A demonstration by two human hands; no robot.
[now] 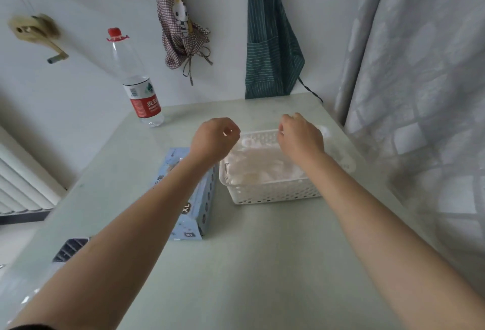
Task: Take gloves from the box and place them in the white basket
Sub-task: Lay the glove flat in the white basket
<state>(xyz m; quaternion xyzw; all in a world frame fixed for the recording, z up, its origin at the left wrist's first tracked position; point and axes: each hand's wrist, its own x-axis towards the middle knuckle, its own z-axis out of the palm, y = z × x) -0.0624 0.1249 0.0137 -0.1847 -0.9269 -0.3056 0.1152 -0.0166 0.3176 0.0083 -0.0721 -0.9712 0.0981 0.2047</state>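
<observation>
A light blue glove box [195, 206] marked XL lies on the table, partly under my left forearm. Right of it stands the white perforated basket [273, 193] with thin translucent gloves piled inside. Both hands hover over the basket's far half with curled fingers. My left hand [214, 137] and my right hand [300, 137] each seem to pinch an edge of a clear plastic glove [258, 159] that hangs between them into the basket. The film is hard to tell apart from the pile below.
A tall water bottle [143, 98] with a red cap stands at the table's back left. Aprons [270, 49] hang on the wall behind. A curtain [420, 93] borders the right side. A dark grille object [69, 249] sits at the table's left edge.
</observation>
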